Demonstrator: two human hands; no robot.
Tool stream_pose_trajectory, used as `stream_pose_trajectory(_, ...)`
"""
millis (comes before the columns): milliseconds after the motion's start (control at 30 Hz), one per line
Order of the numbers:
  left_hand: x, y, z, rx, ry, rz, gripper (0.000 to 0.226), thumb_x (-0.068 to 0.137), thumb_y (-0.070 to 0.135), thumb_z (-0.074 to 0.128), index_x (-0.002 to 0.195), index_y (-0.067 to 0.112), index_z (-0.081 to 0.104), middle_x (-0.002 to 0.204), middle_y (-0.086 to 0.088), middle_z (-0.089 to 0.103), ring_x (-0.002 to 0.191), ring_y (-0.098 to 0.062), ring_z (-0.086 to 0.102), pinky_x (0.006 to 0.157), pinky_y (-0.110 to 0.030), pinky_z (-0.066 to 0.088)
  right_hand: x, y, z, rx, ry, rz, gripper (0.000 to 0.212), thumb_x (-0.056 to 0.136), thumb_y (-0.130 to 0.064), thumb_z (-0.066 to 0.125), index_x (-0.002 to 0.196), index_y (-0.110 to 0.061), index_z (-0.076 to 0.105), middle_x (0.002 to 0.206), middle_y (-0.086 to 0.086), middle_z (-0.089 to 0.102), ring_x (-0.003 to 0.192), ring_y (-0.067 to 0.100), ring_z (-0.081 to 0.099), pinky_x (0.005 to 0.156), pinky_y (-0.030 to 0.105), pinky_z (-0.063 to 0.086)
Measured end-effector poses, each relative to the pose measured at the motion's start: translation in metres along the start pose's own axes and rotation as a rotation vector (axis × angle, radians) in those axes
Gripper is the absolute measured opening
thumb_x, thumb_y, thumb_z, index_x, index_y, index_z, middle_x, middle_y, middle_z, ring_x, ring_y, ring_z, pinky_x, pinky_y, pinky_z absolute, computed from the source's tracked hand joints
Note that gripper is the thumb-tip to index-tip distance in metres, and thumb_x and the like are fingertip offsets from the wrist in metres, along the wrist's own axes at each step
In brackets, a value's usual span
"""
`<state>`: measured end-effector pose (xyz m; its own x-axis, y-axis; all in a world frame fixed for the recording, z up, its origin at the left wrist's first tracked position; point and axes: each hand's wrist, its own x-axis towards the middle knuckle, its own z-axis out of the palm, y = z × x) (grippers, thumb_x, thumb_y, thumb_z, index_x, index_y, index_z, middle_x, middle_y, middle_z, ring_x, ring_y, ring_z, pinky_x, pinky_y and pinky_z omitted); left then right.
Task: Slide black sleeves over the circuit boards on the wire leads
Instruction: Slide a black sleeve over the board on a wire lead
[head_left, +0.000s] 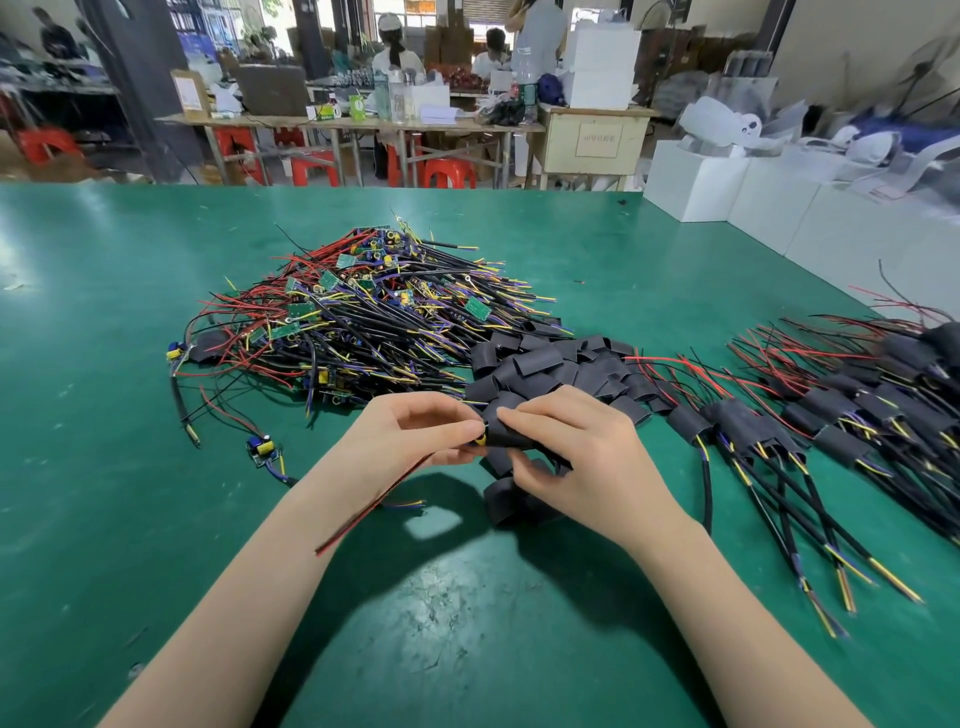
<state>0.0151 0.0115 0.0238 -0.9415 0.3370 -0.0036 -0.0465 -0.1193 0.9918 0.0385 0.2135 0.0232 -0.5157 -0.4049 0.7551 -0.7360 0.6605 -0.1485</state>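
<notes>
Bare mat nearside; wire heap beyond

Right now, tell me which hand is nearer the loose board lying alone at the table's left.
Left. The left hand sits just right of the board; the right hand is farther right.

Green table: wire/PCB pile, loose sleeves, sleeved leads.

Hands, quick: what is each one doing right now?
Left hand: closed, pinching the circuit board with its red and black wires.
Right hand: closed, gripping the black sleeve at the board's end.
</notes>
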Motion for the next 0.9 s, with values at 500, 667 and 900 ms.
stream_pose_trajectory(500, 0.0003, 0.0007, 0.0029, -0.102, 0.079, -0.069, 0.013, 0.063, 0.013, 0.076, 0.074, 0.007, 0.075, 0.080, -0.013, 0.073, 0.073, -0.023, 0.073, 0.067, -0.023, 0.057, -0.0002, 0.0022, 0.0039, 0.005, -0.033, 0.064, 0.031, 0.071, -0.006, 0.077, 0.102, -0.005, 0.073, 0.091, 0.006, 0.069, 0.079, 0.027, 0.064, 0.069, 0.035, 0.054)
stream_pose_trajectory(667, -0.0024, 0.0032, -0.0031, -0.042, 0.006, -0.119, 0.023, 0.070, 0.008, 0.072, 0.090, -0.001, 0.071, 0.087, -0.018, 0.074, 0.079, -0.024, 0.073, 0.070, -0.024, 0.058, -0.0010, 0.0007, 0.0038, 0.024, -0.010, 0.085, 0.023, 0.074, -0.010, 0.071, 0.097, -0.006, 0.074, 0.087, 0.004, 0.069, 0.077, 0.025, 0.063, 0.068, 0.032, 0.053)
stream_pose_trajectory(900, -0.0014, -0.0023, 0.0000, 0.192, 0.090, 0.035, 0.015, 0.076, -0.005, 0.075, 0.086, 0.005, 0.072, 0.081, -0.010, 0.076, 0.074, -0.017, 0.073, 0.067, -0.018, 0.055, -0.0007, -0.0013, 0.0044, 0.002, -0.038, 0.103, 0.019, 0.072, -0.009, 0.071, 0.091, -0.008, 0.074, 0.084, 0.003, 0.069, 0.074, 0.025, 0.063, 0.064, 0.033, 0.053)
